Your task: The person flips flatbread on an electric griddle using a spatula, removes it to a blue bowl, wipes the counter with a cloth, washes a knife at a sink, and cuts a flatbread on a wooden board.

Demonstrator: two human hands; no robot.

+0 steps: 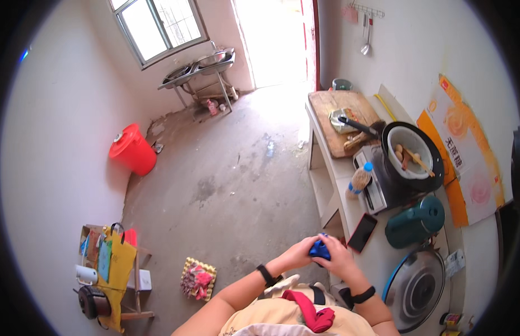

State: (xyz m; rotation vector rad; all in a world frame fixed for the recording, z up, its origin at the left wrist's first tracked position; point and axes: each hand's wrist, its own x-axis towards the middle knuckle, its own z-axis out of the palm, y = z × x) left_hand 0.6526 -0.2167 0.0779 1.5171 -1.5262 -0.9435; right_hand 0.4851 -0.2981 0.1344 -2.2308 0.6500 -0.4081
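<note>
Both hands meet in front of the body, close to the counter's near edge. Between them is a small, shiny blue object (320,250); most of it is covered by fingers, so its kind cannot be told. My left hand (303,251) grips it from one side and my right hand (339,256) from the other. Just right of the hands a smartphone (362,233) with a red edge lies dark-screened on the white counter (342,185). Behind it stands a plastic bottle (359,181) with a blue cap.
A wok (439,168) holding a white bowl with eggs and chopsticks sits on the stove (375,189). Nearby are a green kettle (415,222), a large pot lid (417,290) and a wooden cutting board (327,107). Floor items include a red bucket (136,151) and a wooden stool (136,315).
</note>
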